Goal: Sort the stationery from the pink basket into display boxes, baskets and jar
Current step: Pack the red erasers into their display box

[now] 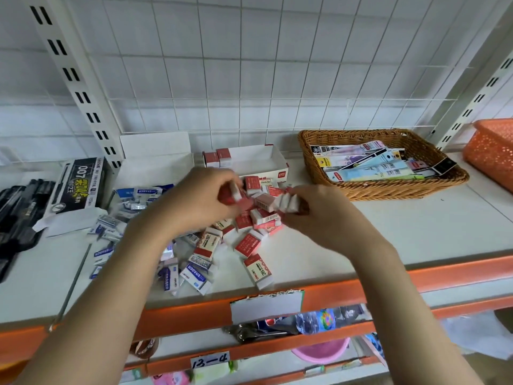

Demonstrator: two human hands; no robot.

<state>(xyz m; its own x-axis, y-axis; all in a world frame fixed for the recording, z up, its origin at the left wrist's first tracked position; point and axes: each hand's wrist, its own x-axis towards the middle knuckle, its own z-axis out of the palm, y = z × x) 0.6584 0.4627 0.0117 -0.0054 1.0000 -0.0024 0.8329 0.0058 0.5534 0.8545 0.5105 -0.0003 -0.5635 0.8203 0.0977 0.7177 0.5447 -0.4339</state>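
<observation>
A heap of red-and-white erasers lies on the white shelf, with blue-and-white erasers spread to its left. My left hand grips a few red erasers above the heap. My right hand holds a stack of red erasers on edge. Behind the hands stands an open white-and-red display box with two red erasers in its back left corner. A second open box on the left holds blue erasers.
A wicker basket with packaged pens sits at the right rear. An orange plastic basket stands at the far right edge. A black pen box and black pens lie at the left. Lower shelves hold bottles.
</observation>
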